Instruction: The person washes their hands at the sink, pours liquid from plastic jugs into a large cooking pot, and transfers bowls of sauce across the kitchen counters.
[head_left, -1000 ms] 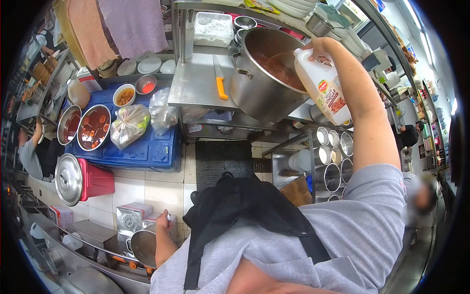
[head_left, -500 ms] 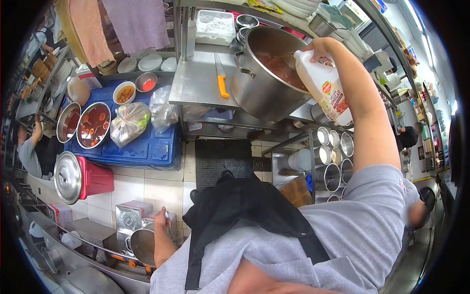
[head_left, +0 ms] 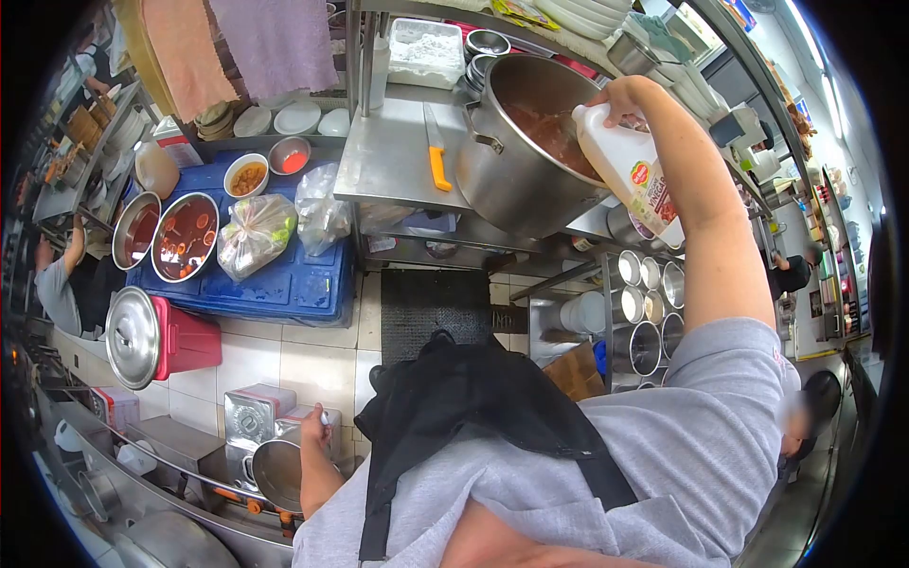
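My right hand (head_left: pixel 627 97) is closed round the handle of a white plastic vinegar jug (head_left: pixel 620 161) with a red fruit label. The jug is tilted, its mouth over the rim of a large steel stockpot (head_left: pixel 516 185). Reddish-brown liquid (head_left: pixel 544 128) fills part of the pot. Low on the other side, my left hand (head_left: pixel 315 431) is closed with a small white piece showing at its fingers, too small to name surely. A steel pan (head_left: pixel 281 473) lies near that hand, below it.
An orange-handled knife (head_left: pixel 436 161) lies on the steel counter (head_left: pixel 388 156) beside the pot. Bowls of red liquid (head_left: pixel 185 237) and a tied plastic bag (head_left: pixel 254 237) stand on a blue chest (head_left: pixel 284 293). A lidded red bin (head_left: pixel 185 341) stands on the floor. Other people work at both sides.
The view has shifted slightly, so the counter and pot sit a little further right. The jug stays tilted over the pot in my right hand; my left hand stays low and closed.
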The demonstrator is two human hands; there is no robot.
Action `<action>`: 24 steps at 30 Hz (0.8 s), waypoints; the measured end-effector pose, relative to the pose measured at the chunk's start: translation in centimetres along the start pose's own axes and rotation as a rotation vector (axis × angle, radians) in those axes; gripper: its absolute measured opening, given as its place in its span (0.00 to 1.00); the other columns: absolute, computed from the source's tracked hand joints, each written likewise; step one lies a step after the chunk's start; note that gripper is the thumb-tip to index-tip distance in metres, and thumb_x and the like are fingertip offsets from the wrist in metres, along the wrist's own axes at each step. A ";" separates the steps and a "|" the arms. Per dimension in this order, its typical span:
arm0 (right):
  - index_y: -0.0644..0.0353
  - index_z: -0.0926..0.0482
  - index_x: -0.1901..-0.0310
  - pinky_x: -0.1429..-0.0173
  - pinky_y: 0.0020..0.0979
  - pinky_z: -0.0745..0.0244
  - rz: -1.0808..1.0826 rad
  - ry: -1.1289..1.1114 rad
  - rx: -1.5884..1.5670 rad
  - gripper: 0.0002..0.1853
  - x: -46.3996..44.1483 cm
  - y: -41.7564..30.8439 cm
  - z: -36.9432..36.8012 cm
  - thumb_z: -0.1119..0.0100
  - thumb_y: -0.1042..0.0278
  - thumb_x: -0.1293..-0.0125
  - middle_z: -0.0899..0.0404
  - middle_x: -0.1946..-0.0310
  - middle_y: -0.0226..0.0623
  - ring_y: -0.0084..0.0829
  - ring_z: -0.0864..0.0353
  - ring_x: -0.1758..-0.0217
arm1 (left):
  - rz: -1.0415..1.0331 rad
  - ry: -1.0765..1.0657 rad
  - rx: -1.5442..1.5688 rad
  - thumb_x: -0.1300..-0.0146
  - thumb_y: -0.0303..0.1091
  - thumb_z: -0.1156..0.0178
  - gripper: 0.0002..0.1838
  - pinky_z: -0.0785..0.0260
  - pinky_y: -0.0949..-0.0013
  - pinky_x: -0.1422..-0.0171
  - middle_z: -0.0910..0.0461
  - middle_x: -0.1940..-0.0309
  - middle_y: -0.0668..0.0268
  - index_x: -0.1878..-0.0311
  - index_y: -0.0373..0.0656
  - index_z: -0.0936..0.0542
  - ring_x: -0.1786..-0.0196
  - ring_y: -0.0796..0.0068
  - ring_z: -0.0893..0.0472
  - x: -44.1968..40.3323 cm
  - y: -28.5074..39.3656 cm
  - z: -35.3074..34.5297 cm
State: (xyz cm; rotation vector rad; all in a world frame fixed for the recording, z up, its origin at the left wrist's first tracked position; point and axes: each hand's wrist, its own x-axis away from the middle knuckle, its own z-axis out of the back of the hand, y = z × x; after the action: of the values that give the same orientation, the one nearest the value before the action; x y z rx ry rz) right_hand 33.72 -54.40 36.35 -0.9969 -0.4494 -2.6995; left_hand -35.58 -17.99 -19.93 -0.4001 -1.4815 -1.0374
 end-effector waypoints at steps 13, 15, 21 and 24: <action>0.33 0.37 0.27 0.73 0.32 0.31 0.004 0.004 0.043 0.39 0.1 -0.6 0.1 0.33 0.72 0.39 0.28 0.80 0.30 0.24 0.32 0.79 | 0.002 -0.004 0.065 0.31 0.57 0.45 0.23 0.43 0.71 0.86 0.30 0.86 0.69 0.53 0.44 0.25 0.87 0.78 0.32 0.0 0.7 0.0; 0.34 0.36 0.27 0.73 0.32 0.31 -0.006 0.011 0.043 0.39 0.4 -0.9 0.0 0.33 0.73 0.39 0.28 0.80 0.30 0.25 0.32 0.79 | -0.006 0.003 0.059 0.32 0.57 0.45 0.23 0.43 0.71 0.86 0.30 0.86 0.68 0.53 0.44 0.25 0.87 0.78 0.31 0.2 0.8 -0.1; 0.34 0.36 0.28 0.73 0.32 0.30 0.000 0.029 0.050 0.40 0.5 -1.3 0.0 0.32 0.74 0.40 0.28 0.80 0.30 0.25 0.32 0.78 | -0.021 0.017 0.020 0.32 0.62 0.47 0.22 0.42 0.70 0.81 0.30 0.85 0.70 0.67 0.52 0.25 0.85 0.78 0.33 0.3 0.3 -0.2; 0.34 0.35 0.28 0.73 0.31 0.30 -0.004 0.025 0.045 0.40 0.7 -1.4 -0.1 0.32 0.74 0.40 0.28 0.79 0.29 0.25 0.32 0.78 | -0.002 0.012 0.001 0.32 0.62 0.47 0.22 0.42 0.70 0.81 0.30 0.85 0.71 0.66 0.53 0.24 0.85 0.78 0.34 0.4 -0.1 -0.1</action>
State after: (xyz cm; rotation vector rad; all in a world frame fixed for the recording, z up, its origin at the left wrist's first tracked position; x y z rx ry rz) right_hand 32.69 -53.19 36.49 -0.9496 -0.5057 -2.6894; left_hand -35.64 -18.22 -19.62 -0.3913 -1.4724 -1.0384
